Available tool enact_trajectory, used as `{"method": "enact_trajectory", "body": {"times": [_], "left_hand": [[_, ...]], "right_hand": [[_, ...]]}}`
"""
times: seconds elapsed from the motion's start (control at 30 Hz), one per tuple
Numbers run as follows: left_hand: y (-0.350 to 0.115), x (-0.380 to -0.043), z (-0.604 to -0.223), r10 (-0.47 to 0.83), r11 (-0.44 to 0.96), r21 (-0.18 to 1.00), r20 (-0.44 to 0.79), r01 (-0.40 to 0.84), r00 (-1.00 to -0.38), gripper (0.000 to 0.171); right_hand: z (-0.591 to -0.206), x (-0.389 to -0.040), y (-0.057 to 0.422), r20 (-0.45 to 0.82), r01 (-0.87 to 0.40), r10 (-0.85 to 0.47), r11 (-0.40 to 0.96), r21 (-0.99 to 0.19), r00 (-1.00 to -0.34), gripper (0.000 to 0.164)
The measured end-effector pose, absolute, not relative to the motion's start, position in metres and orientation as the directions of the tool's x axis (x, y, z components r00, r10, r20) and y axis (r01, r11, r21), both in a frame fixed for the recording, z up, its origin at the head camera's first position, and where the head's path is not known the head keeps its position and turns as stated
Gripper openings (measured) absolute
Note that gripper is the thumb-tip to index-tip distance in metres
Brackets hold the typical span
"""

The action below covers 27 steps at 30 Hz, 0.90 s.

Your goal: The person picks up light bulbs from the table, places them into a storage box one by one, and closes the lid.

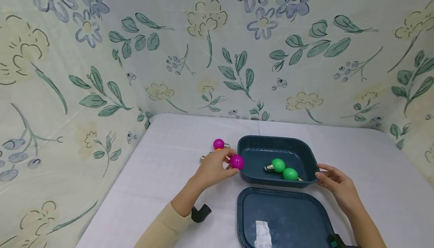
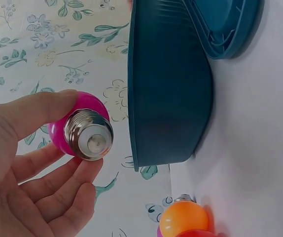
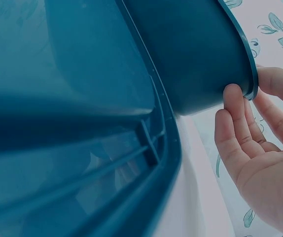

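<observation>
A magenta light bulb (image 1: 236, 162) with a silver screw base is pinched between the thumb and fingers of my left hand (image 1: 211, 167), just off the left end of a dark blue plastic box (image 1: 271, 182). In the left wrist view the bulb's screw base (image 2: 96, 140) faces the camera. At the box's right end, my right hand (image 1: 340, 189) holds the rim; in the right wrist view its fingertips (image 3: 233, 94) lie against the outer wall. Two green bulbs (image 1: 278, 165) lie inside the box, towards the right.
Behind my left hand lie another magenta bulb (image 1: 218, 144) and an orange bulb (image 2: 183, 219), with a red bulb (image 2: 198, 233) partly in view. The blue lid (image 1: 288, 214), bearing a white label (image 1: 263, 234), lies in front of the box. Floral cloth hangs behind the white table.
</observation>
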<state>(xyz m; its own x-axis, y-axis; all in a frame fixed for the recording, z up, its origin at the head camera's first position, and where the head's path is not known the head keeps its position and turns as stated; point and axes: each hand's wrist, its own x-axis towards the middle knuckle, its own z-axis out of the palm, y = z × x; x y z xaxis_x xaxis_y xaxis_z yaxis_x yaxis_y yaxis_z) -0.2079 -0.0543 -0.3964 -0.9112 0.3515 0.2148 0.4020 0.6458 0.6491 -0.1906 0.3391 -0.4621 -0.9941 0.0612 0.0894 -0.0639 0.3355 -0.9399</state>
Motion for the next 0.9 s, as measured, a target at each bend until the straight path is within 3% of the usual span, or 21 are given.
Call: {"method": "enact_trajectory", "body": {"times": [0.9], "left_hand": [[-0.020, -0.218, -0.386, 0.374, 0.611, 0.707, 0.138, 0.356, -0.917, 0.051]], "right_hand": [[-0.462, -0.191, 0.340, 0.106, -0.083, 0.050, 0.331, -0.940, -0.993, 0.041]]}}
